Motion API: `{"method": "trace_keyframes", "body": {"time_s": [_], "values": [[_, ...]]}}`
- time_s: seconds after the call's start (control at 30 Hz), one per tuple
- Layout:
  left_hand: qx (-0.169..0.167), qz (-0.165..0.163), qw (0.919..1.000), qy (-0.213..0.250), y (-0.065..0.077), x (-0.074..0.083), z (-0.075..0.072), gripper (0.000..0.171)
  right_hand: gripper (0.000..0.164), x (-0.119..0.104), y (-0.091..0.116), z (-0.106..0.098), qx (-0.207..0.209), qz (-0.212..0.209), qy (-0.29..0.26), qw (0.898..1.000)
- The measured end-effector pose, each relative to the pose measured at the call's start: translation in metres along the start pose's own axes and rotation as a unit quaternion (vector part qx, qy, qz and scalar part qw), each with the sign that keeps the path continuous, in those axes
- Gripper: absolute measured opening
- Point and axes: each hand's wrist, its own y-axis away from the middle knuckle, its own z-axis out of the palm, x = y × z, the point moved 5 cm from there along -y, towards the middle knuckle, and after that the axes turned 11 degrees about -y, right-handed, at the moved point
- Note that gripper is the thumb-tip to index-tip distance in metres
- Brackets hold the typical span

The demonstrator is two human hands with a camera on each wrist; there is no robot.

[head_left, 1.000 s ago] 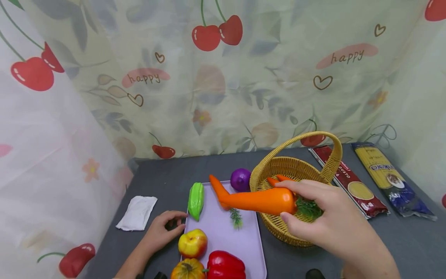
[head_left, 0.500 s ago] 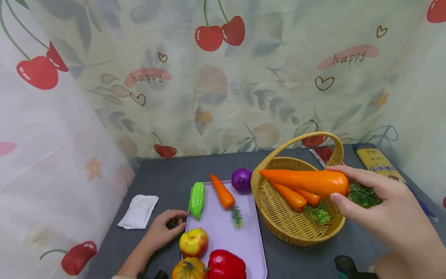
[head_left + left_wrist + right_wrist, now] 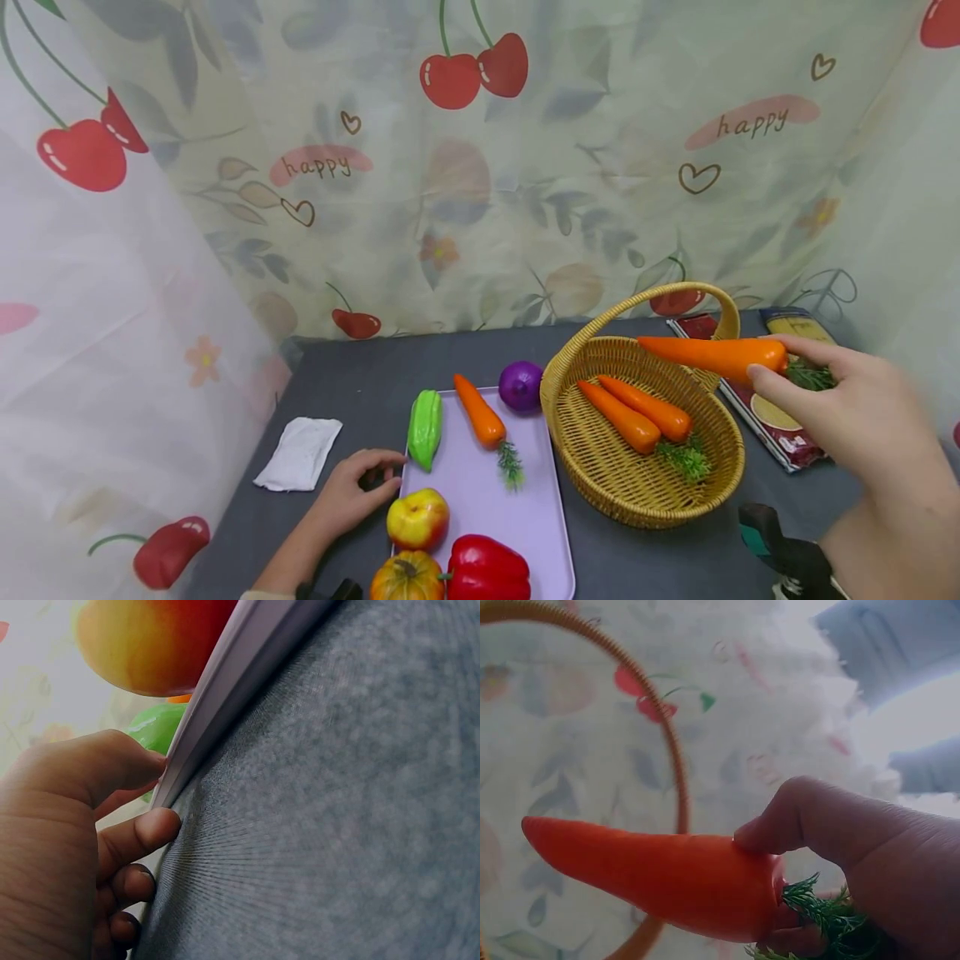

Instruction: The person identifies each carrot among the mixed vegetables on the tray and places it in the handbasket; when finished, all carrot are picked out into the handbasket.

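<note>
My right hand (image 3: 862,400) pinches an orange carrot (image 3: 716,357) by its thick end, near the green top, above the right rim of the wicker basket (image 3: 573,479). The right wrist view shows the same carrot (image 3: 660,881) between thumb and fingers, its tip pointing left. Inside the basket lie two more carrots (image 3: 621,419). My left hand (image 3: 351,492) rests on the table with loosely bent fingers, its tips touching the left edge of the lilac tray (image 3: 483,508). In the left wrist view the fingertips (image 3: 161,825) are beside the tray rim (image 3: 206,716).
On the tray are a carrot (image 3: 480,414), a green vegetable (image 3: 425,429), a yellow-red fruit (image 3: 418,518), a pumpkin (image 3: 407,577) and a red pepper (image 3: 489,568). A purple onion (image 3: 520,386) sits at its far corner. Packets (image 3: 783,429) lie right; a white cloth (image 3: 298,454) lies left.
My right hand has carried the carrot rightward from over the tray and basket to the basket's right rim. The left hand has stayed at the tray's edge.
</note>
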Motion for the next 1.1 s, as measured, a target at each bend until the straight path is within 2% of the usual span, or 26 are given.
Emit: {"method": "trace_keyframes", "body": {"time_s": [0.27, 0.5, 0.77, 0.9, 1.0, 1.1], "values": [[0.000, 0.001, 1.0000, 0.000, 0.001, -0.001, 0.000, 0.027, 0.088, 0.019, -0.041, 0.037, -0.114, 0.003, 0.011, 0.993], [-0.005, -0.001, 1.0000, -0.001, -0.001, 0.001, 0.001, 0.026, 0.091, 0.030, -0.062, 0.061, -0.150, -0.027, 0.045, 0.987], [-0.015, -0.020, 0.9997, 0.000, -0.004, -0.001, 0.002, 0.026, 0.076, 0.027, -0.069, 0.081, -0.153, -0.058, 0.080, 0.983], [-0.018, -0.019, 0.9997, 0.002, -0.002, -0.001, 0.001, 0.026, 0.074, 0.028, -0.068, 0.094, -0.194, -0.039, 0.065, 0.978], [-0.018, -0.015, 0.9997, 0.004, -0.001, -0.001, 0.001, 0.026, 0.074, 0.031, -0.066, 0.102, -0.237, -0.012, 0.042, 0.970], [-0.018, -0.016, 0.9997, 0.008, 0.000, -0.001, 0.000, 0.026, 0.072, 0.034, -0.065, 0.106, -0.263, 0.009, 0.027, 0.965]]}}
